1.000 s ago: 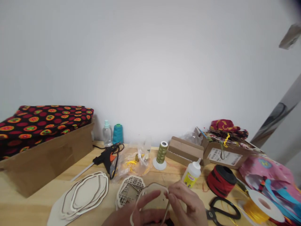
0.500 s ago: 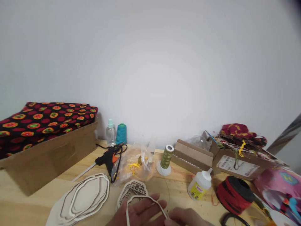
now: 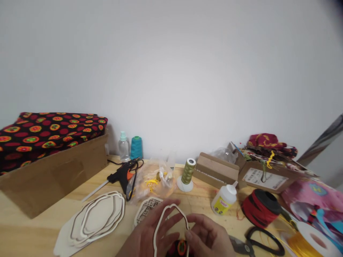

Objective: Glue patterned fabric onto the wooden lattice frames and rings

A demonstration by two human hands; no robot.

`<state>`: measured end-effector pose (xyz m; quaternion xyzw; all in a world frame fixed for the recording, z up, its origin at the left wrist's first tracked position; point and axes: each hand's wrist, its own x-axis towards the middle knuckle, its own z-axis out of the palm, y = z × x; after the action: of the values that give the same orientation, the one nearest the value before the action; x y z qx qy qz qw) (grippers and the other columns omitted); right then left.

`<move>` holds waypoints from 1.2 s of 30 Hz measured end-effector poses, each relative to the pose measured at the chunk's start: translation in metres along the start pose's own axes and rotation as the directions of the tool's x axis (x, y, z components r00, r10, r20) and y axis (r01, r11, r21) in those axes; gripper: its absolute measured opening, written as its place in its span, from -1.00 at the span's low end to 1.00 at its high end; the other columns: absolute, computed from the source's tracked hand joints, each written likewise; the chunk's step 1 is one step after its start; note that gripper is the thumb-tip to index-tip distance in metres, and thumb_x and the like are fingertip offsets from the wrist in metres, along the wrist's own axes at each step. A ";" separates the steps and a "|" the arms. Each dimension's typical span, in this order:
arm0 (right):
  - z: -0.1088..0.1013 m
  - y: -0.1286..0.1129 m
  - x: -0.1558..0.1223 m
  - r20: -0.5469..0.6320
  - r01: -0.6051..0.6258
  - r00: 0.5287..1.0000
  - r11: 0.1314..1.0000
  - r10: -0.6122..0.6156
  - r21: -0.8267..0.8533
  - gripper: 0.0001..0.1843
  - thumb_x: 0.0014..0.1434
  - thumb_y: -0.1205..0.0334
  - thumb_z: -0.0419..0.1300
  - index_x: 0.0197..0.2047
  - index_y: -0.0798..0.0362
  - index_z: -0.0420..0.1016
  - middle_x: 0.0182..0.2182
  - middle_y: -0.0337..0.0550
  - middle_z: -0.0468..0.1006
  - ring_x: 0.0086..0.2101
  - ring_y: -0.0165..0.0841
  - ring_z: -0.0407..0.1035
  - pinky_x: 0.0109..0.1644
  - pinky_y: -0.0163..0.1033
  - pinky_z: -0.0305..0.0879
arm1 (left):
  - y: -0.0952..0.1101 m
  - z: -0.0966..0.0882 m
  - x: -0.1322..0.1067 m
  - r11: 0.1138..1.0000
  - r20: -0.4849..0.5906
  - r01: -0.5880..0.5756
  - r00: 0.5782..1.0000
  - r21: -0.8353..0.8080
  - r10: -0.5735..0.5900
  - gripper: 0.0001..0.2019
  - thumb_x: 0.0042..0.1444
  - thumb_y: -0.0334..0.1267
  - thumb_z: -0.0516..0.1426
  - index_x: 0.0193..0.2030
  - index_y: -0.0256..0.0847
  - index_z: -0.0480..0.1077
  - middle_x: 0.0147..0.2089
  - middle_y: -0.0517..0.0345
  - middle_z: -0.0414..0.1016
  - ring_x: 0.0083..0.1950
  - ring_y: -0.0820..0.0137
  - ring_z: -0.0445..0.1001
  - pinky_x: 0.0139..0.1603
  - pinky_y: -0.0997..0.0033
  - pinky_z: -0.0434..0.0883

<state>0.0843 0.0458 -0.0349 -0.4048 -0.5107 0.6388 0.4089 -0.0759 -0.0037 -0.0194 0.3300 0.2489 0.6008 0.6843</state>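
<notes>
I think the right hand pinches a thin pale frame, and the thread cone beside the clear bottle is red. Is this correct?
Only the colour is wrong: the head view shows a teal thread cone beside the clear bottle. The right hand does pinch the thin pale frame.

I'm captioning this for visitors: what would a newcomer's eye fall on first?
Probably the black fabric with bright round prints, lying on the box at far left. Next, likely the hands at bottom centre, the right one pinching a pale frame. Then perhaps the red roll at right, just behind the scissors.
</notes>
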 end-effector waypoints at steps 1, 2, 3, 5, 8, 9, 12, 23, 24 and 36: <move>-0.001 -0.003 0.000 0.014 0.007 1.000 1.000 -0.007 -0.019 -0.51 -0.23 -0.08 0.33 -0.31 0.14 0.46 -0.72 -0.36 0.31 -0.73 -0.61 0.12 -0.65 -0.50 0.02 | -0.002 -0.002 0.000 1.000 0.030 -0.008 1.000 0.002 0.008 -0.25 -0.50 -0.18 0.39 -0.01 0.08 0.35 0.19 0.14 0.22 0.22 0.07 0.09 0.08 0.22 0.21; -0.003 -0.007 0.000 0.016 0.028 0.999 0.999 -0.027 -0.044 -0.54 -0.20 -0.05 0.32 -0.32 0.14 0.47 -0.72 -0.37 0.29 -0.73 -0.61 0.11 -0.65 -0.50 0.01 | -0.005 -0.004 0.001 1.000 0.051 -0.003 0.999 -0.020 0.004 -0.29 -0.44 -0.16 0.38 0.00 0.10 0.34 0.18 0.15 0.24 0.21 0.08 0.12 0.07 0.22 0.22; -0.004 -0.012 -0.001 0.006 0.063 0.998 0.995 -0.062 -0.077 -0.58 -0.17 -0.02 0.31 -0.33 0.14 0.47 -0.73 -0.38 0.28 -0.72 -0.60 0.10 -0.65 -0.49 0.02 | -0.007 -0.005 0.002 0.998 0.063 0.022 0.998 -0.059 -0.019 -0.34 -0.37 -0.14 0.36 -0.01 0.14 0.34 0.16 0.16 0.27 0.19 0.10 0.16 0.05 0.22 0.25; -0.006 -0.020 -0.004 -0.022 0.164 0.985 0.970 -0.171 -0.182 -0.68 -0.11 0.06 0.27 -0.34 0.12 0.49 -0.72 -0.36 0.29 -0.69 -0.57 0.14 -0.63 -0.48 0.07 | -0.010 -0.004 0.004 0.982 0.035 0.102 0.995 -0.161 -0.098 -0.52 -0.15 -0.15 0.26 -0.02 0.22 0.32 0.11 0.20 0.34 0.12 0.13 0.28 -0.04 0.21 0.30; -0.007 -0.027 -0.008 0.011 0.340 0.931 0.853 -0.366 -0.396 -0.83 -0.04 0.23 0.20 -0.34 0.07 0.52 -0.69 -0.31 0.38 -0.65 -0.52 0.22 -0.57 -0.46 0.19 | -0.009 0.005 0.005 0.925 0.026 0.295 0.954 -0.238 -0.298 -0.61 -0.03 -0.25 0.17 -0.03 0.21 0.31 0.00 0.19 0.44 -0.06 0.16 0.45 -0.16 0.22 0.36; -0.007 -0.028 -0.009 0.041 0.389 0.908 0.803 -0.417 -0.451 -0.84 -0.04 0.28 0.18 -0.33 0.05 0.53 -0.67 -0.30 0.42 -0.63 -0.52 0.25 -0.54 -0.46 0.22 | -0.007 0.008 0.005 0.902 0.042 0.360 0.932 -0.237 -0.361 -0.62 -0.02 -0.26 0.16 -0.02 0.17 0.31 -0.03 0.17 0.46 -0.10 0.17 0.48 -0.19 0.23 0.37; -0.005 -0.028 -0.010 0.089 0.479 0.854 0.705 -0.513 -0.523 -0.81 -0.04 0.36 0.16 -0.31 0.03 0.53 -0.65 -0.31 0.47 -0.63 -0.52 0.29 -0.50 -0.47 0.27 | -0.001 0.014 0.001 0.850 0.094 0.485 0.874 -0.204 -0.476 -0.63 0.01 -0.23 0.13 0.01 0.08 0.30 -0.04 0.10 0.48 -0.13 0.16 0.50 -0.19 0.22 0.36; -0.002 -0.018 -0.009 0.112 0.477 0.867 0.740 -0.486 -0.475 -0.77 -0.03 0.38 0.15 -0.28 -0.01 0.54 -0.62 -0.32 0.47 -0.60 -0.54 0.28 -0.50 -0.50 0.24 | -0.006 -0.006 0.004 0.805 0.202 0.561 0.826 -0.195 -0.526 -0.72 -0.05 -0.14 0.19 -0.14 0.12 0.44 -0.06 0.16 0.51 -0.04 0.12 0.44 -0.01 0.15 0.27; -0.003 -0.019 -0.008 0.125 0.489 0.860 0.730 -0.495 -0.477 -0.78 -0.01 0.37 0.15 -0.28 0.00 0.54 -0.61 -0.31 0.48 -0.59 -0.53 0.29 -0.49 -0.49 0.24 | -0.007 -0.008 0.004 0.805 0.224 0.555 0.829 -0.209 -0.513 -0.68 -0.09 -0.11 0.21 -0.12 0.11 0.44 -0.04 0.14 0.50 -0.03 0.11 0.43 -0.01 0.15 0.27; -0.093 -0.043 -0.036 0.131 0.180 0.952 0.157 -0.278 -0.971 -0.67 -0.07 0.30 0.23 -0.15 0.03 0.46 -0.22 -0.04 0.50 -0.19 -0.15 0.35 -0.14 -0.08 0.30 | 0.008 -0.001 0.006 0.827 0.145 0.360 0.933 -0.432 -0.330 -0.43 -0.03 0.20 -0.03 -0.01 -0.13 0.38 -0.13 -0.11 0.52 -0.11 0.24 0.47 -0.10 0.25 0.35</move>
<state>0.1884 0.0480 -0.0030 -0.5135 -0.8366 0.0853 0.1710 -0.0814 0.0025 -0.0139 0.1308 0.1360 0.4975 0.8467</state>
